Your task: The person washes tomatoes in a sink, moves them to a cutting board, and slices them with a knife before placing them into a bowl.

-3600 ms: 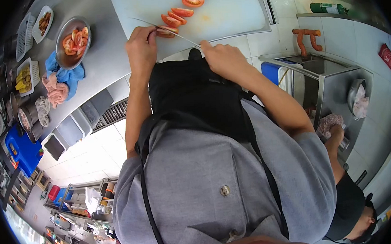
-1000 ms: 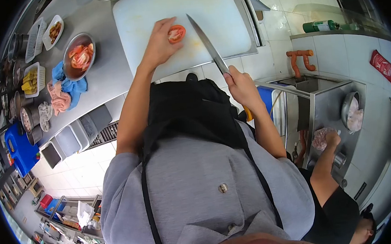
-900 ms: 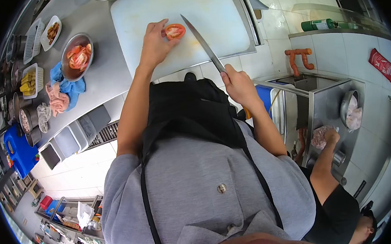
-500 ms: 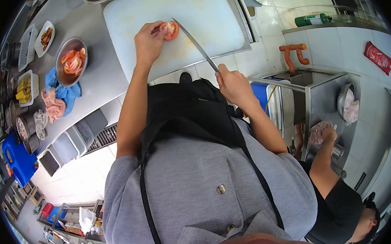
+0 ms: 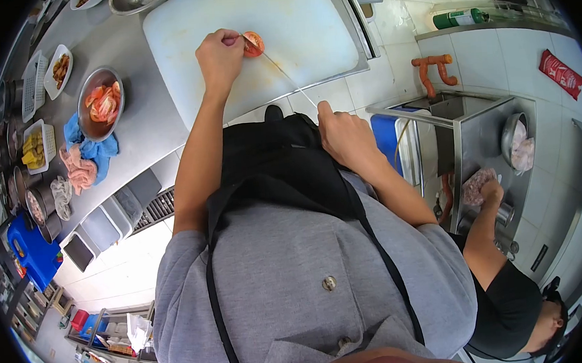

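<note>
On the white cutting board (image 5: 306, 18) lies a tomato piece (image 5: 253, 44), its cut face up. The fingers of my left hand (image 5: 221, 55) are bent together at its left edge and pinch it. My right hand (image 5: 347, 134) is wrapped round the handle of a long knife (image 5: 287, 76). The blade looks thin, seen nearly edge-on, and its tip end lies over the tomato piece. To the left, a metal bowl (image 5: 84, 115) holds several tomato wedges (image 5: 103, 103).
Blue cloth (image 5: 102, 151) and pink cloth (image 5: 78, 167) lie below the bowl. A dish of brown food (image 5: 59, 71) and a white basket (image 5: 49, 141) stand further left. At right, a co-worker's hand (image 5: 491, 191) touches a bag of meat (image 5: 475, 185) at a metal counter.
The knife has moved left and turned edge-on, from beside the tomato piece to over it. My right hand has shifted slightly, and the view has shifted a little.
</note>
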Available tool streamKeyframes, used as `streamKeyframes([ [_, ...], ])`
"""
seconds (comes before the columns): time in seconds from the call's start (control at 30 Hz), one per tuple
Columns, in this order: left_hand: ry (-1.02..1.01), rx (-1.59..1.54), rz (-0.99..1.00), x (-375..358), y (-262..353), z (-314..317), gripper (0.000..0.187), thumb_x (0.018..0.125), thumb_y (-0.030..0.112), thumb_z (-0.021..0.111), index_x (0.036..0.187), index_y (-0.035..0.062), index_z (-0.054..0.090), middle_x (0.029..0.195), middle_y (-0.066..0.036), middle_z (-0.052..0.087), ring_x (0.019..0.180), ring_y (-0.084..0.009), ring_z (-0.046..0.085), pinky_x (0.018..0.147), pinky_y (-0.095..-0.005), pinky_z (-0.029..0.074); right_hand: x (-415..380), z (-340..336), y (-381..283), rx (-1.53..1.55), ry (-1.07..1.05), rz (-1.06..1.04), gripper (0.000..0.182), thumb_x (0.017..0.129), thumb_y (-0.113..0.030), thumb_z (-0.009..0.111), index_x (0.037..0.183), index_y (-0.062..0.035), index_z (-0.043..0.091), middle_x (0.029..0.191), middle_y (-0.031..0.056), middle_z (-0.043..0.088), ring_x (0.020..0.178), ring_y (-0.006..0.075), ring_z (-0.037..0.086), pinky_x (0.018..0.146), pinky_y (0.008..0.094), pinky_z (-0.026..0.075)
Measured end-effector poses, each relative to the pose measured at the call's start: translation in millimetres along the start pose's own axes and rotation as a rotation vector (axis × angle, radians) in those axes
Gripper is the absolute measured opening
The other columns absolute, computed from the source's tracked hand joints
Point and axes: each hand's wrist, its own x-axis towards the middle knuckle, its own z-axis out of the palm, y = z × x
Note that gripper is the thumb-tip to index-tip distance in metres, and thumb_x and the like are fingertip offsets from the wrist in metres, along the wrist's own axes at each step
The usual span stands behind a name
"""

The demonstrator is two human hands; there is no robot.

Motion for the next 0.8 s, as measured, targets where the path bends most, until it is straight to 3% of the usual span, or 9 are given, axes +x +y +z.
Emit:
streamKeyframes([
  [0.1,0.004,-0.007,0.001,0.1,-1.7,0.4,0.013,0.076,0.014,0.072,0.084,0.0036,0.074,0.08,-0.012,0.07,0.072,-0.0234,0.069,0.071,-0.0341,0.055,5.7,-2.4,-0.9,-0.022,-0.017,-0.024,0.014,0.086,-0.009,0.055,0.093,0.0007,0.048,0.063,0.0238,0.062,0.06,0.0419,0.065,0.054,0.0513,0.052],
  [0.2,-0.025,-0.013,-0.021,1.5,-3.8,-3.0,0.017,0.078,0.016,0.073,0.088,0.0026,0.074,0.079,-0.011,0.071,0.072,-0.0197,0.068,0.071,-0.0313,0.054,31.1,13.6,-0.2,-0.056,0.065,-0.079,0.014,0.086,-0.008,0.052,0.095,0.0012,0.048,0.066,0.0241,0.063,0.063,0.0414,0.066,0.056,0.0508,0.053],
  [0.43,-0.093,-0.089,-0.104,-4.2,-11.0,-11.3,0.019,0.081,0.014,0.074,0.092,-0.0007,0.073,0.077,-0.008,0.071,0.068,-0.0145,0.066,0.068,-0.0274,0.052,36.3,12.3,11.7,-0.029,-0.051,-0.003,0.014,0.09,-0.013,0.048,0.095,0.0003,0.049,0.075,0.0266,0.065,0.073,0.0445,0.066,0.065,0.0543,0.052],
  [0.57,-0.103,-0.13,-0.017,-8.4,-14.8,-18.2,0.016,0.082,0.012,0.073,0.092,-0.0001,0.073,0.081,-0.008,0.071,0.069,-0.0147,0.066,0.068,-0.0278,0.053,18.7,-10.0,10.8,0.083,-0.158,0.07,0.015,0.093,-0.014,0.047,0.095,0.0005,0.048,0.075,0.0277,0.064,0.074,0.0482,0.065,0.066,0.0567,0.05],
  [0.63,-0.108,-0.017,0.14,-8.9,-9.9,-23.1,0.015,0.082,0.012,0.072,0.092,0.0009,0.073,0.085,-0.009,0.071,0.071,-0.0157,0.066,0.069,-0.0291,0.053,14.5,-15.8,5.3,0.102,-0.147,0.072,0.016,0.094,-0.015,0.047,0.096,0.0008,0.048,0.075,0.0279,0.064,0.074,0.0489,0.064,0.066,0.057,0.05],
  [0.8,-0.141,0.062,0.135,-9.1,0.1,-26.4,0.012,0.08,0.009,0.07,0.088,0.001,0.072,0.08,-0.012,0.067,0.072,-0.0228,0.066,0.072,-0.0332,0.054,14.3,-16.3,-5.8,-0.009,-0.151,0.01,0.013,0.091,-0.011,0.049,0.095,0.0015,0.048,0.074,0.0271,0.064,0.072,0.0466,0.065,0.064,0.0554,0.051],
])
